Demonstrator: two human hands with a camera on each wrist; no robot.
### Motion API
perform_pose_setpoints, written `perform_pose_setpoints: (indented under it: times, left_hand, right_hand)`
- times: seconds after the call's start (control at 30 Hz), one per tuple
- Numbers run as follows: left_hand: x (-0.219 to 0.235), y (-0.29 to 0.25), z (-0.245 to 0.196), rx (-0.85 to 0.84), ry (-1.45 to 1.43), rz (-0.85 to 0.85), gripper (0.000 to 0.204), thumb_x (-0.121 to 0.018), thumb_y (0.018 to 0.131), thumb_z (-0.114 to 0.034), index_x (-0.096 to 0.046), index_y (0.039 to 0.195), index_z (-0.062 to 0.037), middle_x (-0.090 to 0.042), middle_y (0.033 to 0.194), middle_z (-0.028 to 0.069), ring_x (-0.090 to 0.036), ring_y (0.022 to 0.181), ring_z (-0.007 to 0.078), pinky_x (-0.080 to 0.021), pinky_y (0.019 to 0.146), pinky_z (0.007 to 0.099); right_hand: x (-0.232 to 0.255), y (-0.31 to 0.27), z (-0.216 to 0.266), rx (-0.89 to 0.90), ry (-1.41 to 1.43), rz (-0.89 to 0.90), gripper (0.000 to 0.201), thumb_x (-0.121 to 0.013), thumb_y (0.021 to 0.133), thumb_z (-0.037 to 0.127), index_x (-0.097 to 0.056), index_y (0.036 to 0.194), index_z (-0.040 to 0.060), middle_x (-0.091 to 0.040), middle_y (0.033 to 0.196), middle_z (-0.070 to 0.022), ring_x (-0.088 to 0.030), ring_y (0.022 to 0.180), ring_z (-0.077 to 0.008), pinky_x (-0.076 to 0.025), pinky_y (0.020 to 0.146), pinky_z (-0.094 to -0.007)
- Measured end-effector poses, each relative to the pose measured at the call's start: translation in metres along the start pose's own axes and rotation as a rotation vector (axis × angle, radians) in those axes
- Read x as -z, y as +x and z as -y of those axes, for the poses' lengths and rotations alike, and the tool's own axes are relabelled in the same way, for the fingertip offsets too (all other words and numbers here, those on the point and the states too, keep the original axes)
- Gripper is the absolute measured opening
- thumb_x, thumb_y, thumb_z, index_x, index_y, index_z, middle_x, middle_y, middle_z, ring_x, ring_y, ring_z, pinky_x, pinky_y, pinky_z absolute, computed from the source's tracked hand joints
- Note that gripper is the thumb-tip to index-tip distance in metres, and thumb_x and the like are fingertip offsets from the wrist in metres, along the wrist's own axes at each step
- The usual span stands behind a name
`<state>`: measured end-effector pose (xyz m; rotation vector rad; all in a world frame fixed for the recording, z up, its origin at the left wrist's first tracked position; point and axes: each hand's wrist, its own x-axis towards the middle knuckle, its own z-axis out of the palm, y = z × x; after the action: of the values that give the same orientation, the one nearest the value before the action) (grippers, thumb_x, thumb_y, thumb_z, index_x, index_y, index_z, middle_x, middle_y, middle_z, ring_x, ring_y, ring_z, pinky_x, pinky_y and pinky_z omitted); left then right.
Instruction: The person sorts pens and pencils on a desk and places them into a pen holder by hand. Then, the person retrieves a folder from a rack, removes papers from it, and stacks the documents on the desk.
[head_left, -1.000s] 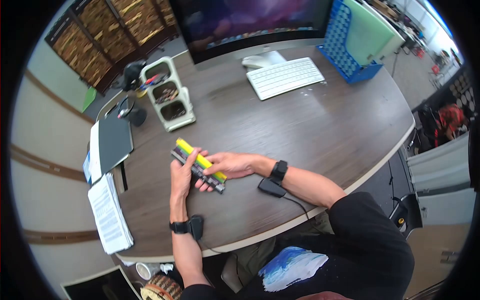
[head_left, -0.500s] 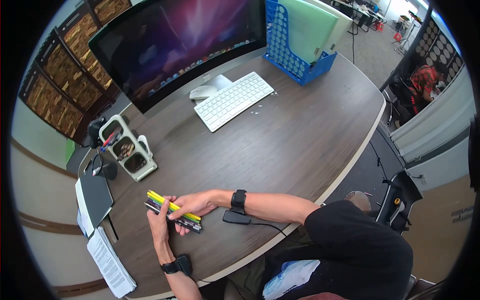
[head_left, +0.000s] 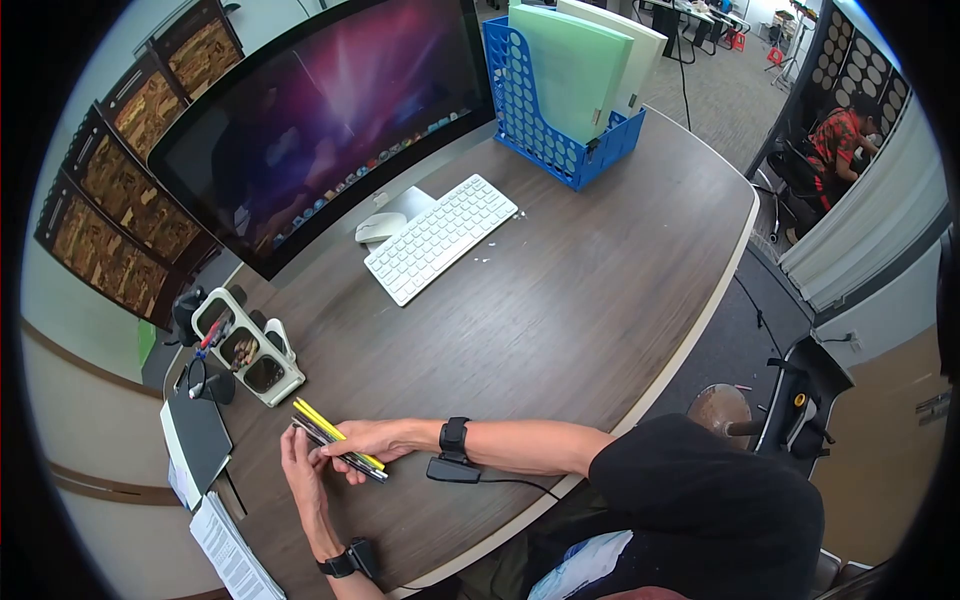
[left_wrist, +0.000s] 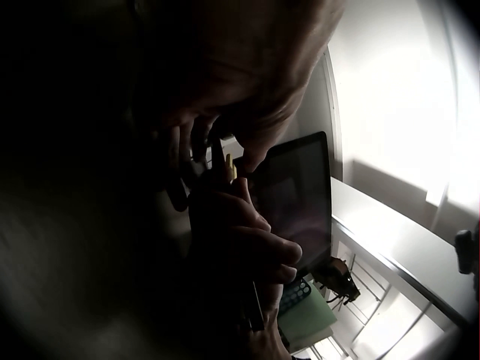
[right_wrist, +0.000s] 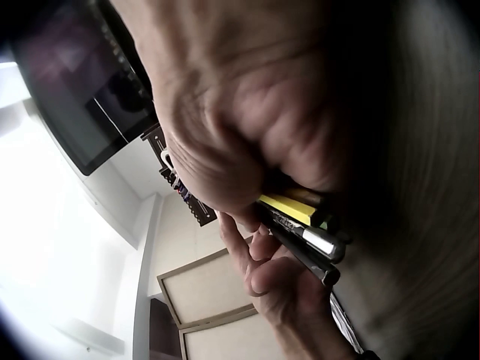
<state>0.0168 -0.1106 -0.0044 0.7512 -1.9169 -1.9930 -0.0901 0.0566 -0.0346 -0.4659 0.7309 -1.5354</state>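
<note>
My right hand (head_left: 365,440) grips a slanting bundle of pencils (head_left: 315,412), yellow ones along one side and dark ones along the other. In the right wrist view, a yellow hexagonal end (right_wrist: 292,208), a silver-tipped end (right_wrist: 324,244) and a black end (right_wrist: 319,268) stick out below the right palm. At the bundle's far left end is my left hand (head_left: 303,475), its bent fingertips right beside the dark pencils. Whether it pinches any of them I cannot tell. The left wrist view is dark, with a small yellow tip (left_wrist: 230,166) showing between the two hands.
A pen organizer (head_left: 250,345) stands on the desk (head_left: 560,330) beyond the hands, a black folder (head_left: 200,435) and stacked papers (head_left: 235,550) to the left. Farther back are a white keyboard (head_left: 440,240), mouse (head_left: 380,227), monitor (head_left: 330,130) and blue file holder (head_left: 560,160).
The head view has turned right, so the desk things shift left and down in it. My left thumb and fingers have drawn back from across the bundle to its left end; my right hand keeps hold.
</note>
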Motion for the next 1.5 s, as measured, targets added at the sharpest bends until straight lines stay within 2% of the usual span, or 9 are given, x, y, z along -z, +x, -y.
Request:
perform_pose_setpoints:
  times: [0.37,0.53,0.67,0.9,1.1,1.23,1.27,1.4,1.5]
  left_hand:
    - [0.100,0.085,-0.008,-0.305,0.488,-0.463,0.054,-0.070,0.109,-0.046,-0.056,0.138,-0.0029,-0.059,0.117,0.0096,-0.060,0.100,0.0168,-0.052,0.089,0.0343]
    - [0.078,0.091,-0.075,-0.076,0.767,-0.366,0.095,-0.072,0.098,-0.068,-0.046,0.154,0.0038,-0.061,0.135,0.0222,-0.060,0.122,0.0286,-0.048,0.106,0.0362]
    - [0.040,0.088,-0.110,0.241,0.942,-0.123,0.121,-0.073,0.084,-0.082,-0.036,0.160,0.0042,-0.058,0.142,0.0277,-0.064,0.125,0.0409,-0.055,0.095,0.0635]
    - [0.012,0.123,-0.116,0.332,1.033,-0.042,0.101,-0.079,0.087,-0.071,-0.045,0.149,0.0011,-0.066,0.118,0.0162,-0.069,0.101,0.0291,-0.055,0.097,0.0617]
    - [0.003,0.139,-0.116,0.270,1.117,-0.016,0.058,-0.081,0.093,-0.047,-0.060,0.133,-0.0109,-0.062,0.075,0.0017,-0.060,0.061,0.0176,-0.050,0.055,0.0370]
    - [-0.009,0.122,-0.126,0.066,1.338,-0.005,0.063,-0.073,0.089,-0.055,-0.076,0.128,-0.0051,-0.080,0.103,0.0239,-0.078,0.092,0.0356,-0.059,0.083,0.0466]
    - [-0.004,0.133,-0.127,0.157,1.441,-0.012,0.064,-0.075,0.090,-0.056,-0.076,0.125,-0.0022,-0.078,0.088,0.0175,-0.076,0.074,0.0294,-0.059,0.071,0.0429]
    - [-0.002,0.138,-0.127,0.182,1.442,0.040,0.062,-0.076,0.090,-0.056,-0.077,0.120,-0.0017,-0.077,0.087,0.0141,-0.076,0.075,0.0300,-0.061,0.072,0.0432]
    - [-0.006,0.145,-0.133,0.345,1.466,0.035,0.070,-0.078,0.085,-0.057,-0.075,0.132,-0.0048,-0.081,0.115,0.0161,-0.082,0.089,0.0320,-0.063,0.087,0.0458]
  right_hand:
    - [-0.004,-0.002,0.007,0.086,0.104,-0.128,0.028,-0.055,0.118,0.036,-0.049,0.115,0.0091,-0.053,0.076,0.0015,-0.061,0.067,-0.0123,-0.054,0.053,-0.0266]
    - [-0.003,-0.002,0.006,0.091,0.138,-0.099,0.034,-0.053,0.118,0.044,-0.048,0.108,0.0123,-0.044,0.073,0.0046,-0.052,0.064,-0.0093,-0.045,0.051,-0.0245]
    - [-0.001,-0.001,0.007,0.090,0.148,-0.086,0.034,-0.053,0.118,0.044,-0.047,0.104,0.0136,-0.047,0.074,0.0045,-0.052,0.063,-0.0095,-0.043,0.050,-0.0257]
    - [-0.003,-0.004,0.009,0.088,0.154,-0.106,0.035,-0.052,0.118,0.044,-0.046,0.102,0.0139,-0.042,0.073,0.0057,-0.049,0.063,-0.0092,-0.042,0.052,-0.0258]
    - [0.009,0.009,-0.001,0.136,0.161,-0.112,0.037,-0.061,0.114,0.043,-0.054,0.118,0.0067,-0.063,0.079,-0.0041,-0.066,0.066,-0.0152,-0.052,0.054,-0.0286]
    - [0.008,0.011,0.002,0.122,0.183,-0.148,0.044,-0.064,0.113,0.040,-0.055,0.132,0.0007,-0.069,0.082,-0.0093,-0.073,0.070,-0.0202,-0.059,0.059,-0.0324]
    - [0.010,0.011,0.003,0.131,0.174,-0.139,0.044,-0.064,0.113,0.039,-0.054,0.133,0.0000,-0.069,0.083,-0.0091,-0.073,0.071,-0.0202,-0.060,0.060,-0.0321]
    - [0.008,0.009,0.006,0.145,0.150,-0.138,0.044,-0.062,0.115,0.035,-0.056,0.134,-0.0042,-0.069,0.085,-0.0086,-0.075,0.075,-0.0211,-0.062,0.064,-0.0327]
    - [0.009,0.007,0.008,0.130,0.144,-0.103,0.039,-0.063,0.114,0.034,-0.056,0.133,-0.0002,-0.069,0.087,-0.0070,-0.074,0.079,-0.0202,-0.062,0.067,-0.0322]
